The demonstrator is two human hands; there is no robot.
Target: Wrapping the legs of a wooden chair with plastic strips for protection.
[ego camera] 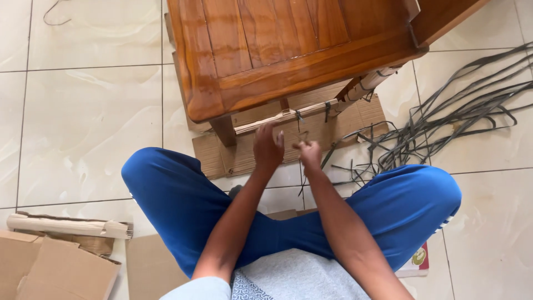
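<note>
Sitting cross-legged on the tiled floor [83,122], the person works just below the front edge of a wooden chair [288,55]. A cardboard-wrapped rail [288,115] runs left to right between the chair's legs, long axis slightly rising to the right, just above and ahead of both hands. The left hand [267,147] is nearer the rail, fingers curled loosely, almost touching it; whether it grips anything I cannot tell. The right hand [308,152] is clenched, pinching a thin dark strap [319,161] that trails down-right toward the loose strap pile [461,105]. Flat cardboard [244,153] lies under the chair.
</note>
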